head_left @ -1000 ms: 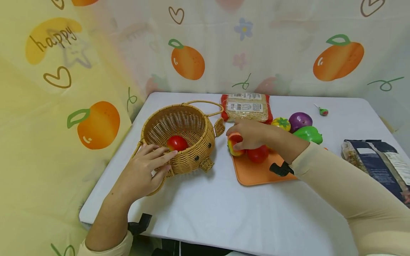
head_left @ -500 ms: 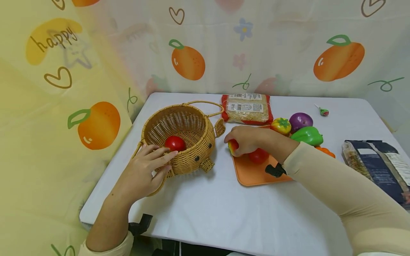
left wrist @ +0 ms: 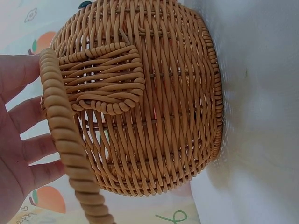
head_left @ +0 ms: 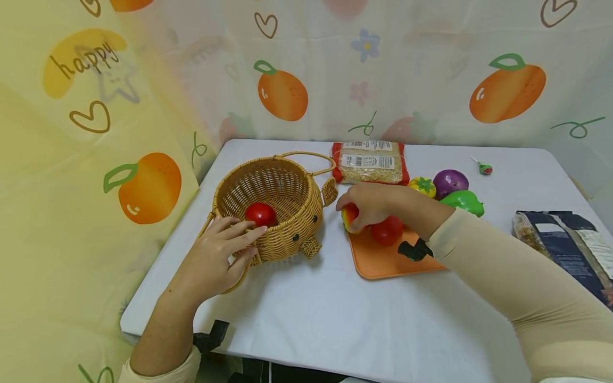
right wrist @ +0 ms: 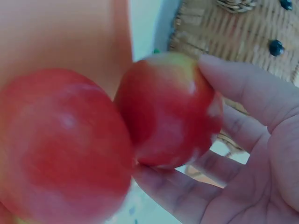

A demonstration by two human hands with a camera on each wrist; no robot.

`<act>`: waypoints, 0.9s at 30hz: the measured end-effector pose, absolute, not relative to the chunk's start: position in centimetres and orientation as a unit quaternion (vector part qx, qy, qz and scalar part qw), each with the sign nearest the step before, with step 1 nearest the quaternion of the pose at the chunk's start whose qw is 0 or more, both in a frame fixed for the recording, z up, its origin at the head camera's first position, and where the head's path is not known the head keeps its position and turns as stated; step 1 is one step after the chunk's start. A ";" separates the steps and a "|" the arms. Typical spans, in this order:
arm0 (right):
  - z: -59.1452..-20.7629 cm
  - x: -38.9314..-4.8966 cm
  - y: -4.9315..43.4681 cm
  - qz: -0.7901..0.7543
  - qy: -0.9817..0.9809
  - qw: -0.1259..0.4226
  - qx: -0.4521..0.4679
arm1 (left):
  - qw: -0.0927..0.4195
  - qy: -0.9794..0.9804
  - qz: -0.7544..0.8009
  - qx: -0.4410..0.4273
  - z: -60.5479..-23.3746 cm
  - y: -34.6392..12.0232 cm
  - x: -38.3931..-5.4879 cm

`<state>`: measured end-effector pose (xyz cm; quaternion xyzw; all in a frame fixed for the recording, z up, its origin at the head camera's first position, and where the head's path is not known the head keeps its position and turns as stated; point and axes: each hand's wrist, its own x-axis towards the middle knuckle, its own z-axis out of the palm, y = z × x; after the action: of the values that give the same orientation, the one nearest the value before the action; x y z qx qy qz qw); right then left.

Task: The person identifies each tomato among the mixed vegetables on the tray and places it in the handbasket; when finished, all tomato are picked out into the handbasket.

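In the head view my left hand (head_left: 225, 252) rests on the near rim of the wicker basket (head_left: 292, 234), fingers extended over the edge. The left wrist view shows its fingers behind the basket's twisted handle (left wrist: 70, 140). Inside the basket lies a shiny red fruit (head_left: 261, 214). My right hand (head_left: 366, 205) pinches a red-and-yellow apple (head_left: 350, 217) at the left side of the orange tray (head_left: 378, 266). In the right wrist view, thumb and fingers are around the apple (right wrist: 168, 109), which sits against a larger red fruit (right wrist: 65, 144).
Behind the tray lies a red-ended grain bag (head_left: 370, 162). A yellow-green vegetable (head_left: 422, 186), a purple one (head_left: 450, 183) and a green pepper (head_left: 463, 202) sit beyond my right forearm. A dark packet (head_left: 567, 247) is at the right; a lollipop (head_left: 485, 168) lies at the back.
My right hand has shifted slightly left, its fingers settling around the apple. The red fruit in the basket has rolled a little left. My left hand stays in place.
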<state>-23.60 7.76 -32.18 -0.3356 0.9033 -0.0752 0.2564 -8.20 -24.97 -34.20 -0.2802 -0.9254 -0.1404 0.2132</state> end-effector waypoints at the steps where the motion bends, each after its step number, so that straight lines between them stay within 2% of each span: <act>1: -31.9 -23.6 7.8 -0.078 0.902 0.260 -0.335 | 0.214 -0.925 -0.141 -0.280 -34.2 -25.0 -8.2; 6: -30.1 -23.8 8.2 -0.089 0.898 0.272 -0.335 | 0.214 -0.925 -0.141 -0.280 -34.2 -25.0 -8.2; 12: -27.4 -24.0 8.2 -0.116 0.903 0.260 -0.322 | 0.213 -0.925 -0.142 -0.280 -34.2 -24.9 -8.2; 27: -23.5 -23.7 4.3 -0.149 0.900 0.175 -0.371 | 0.214 -0.924 -0.146 -0.280 -34.1 -24.8 -8.1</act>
<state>-23.69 4.31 -23.46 -0.3707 0.8998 -0.1495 0.1750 -8.08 -24.85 -34.06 -0.2798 -0.9244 -0.1459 0.2144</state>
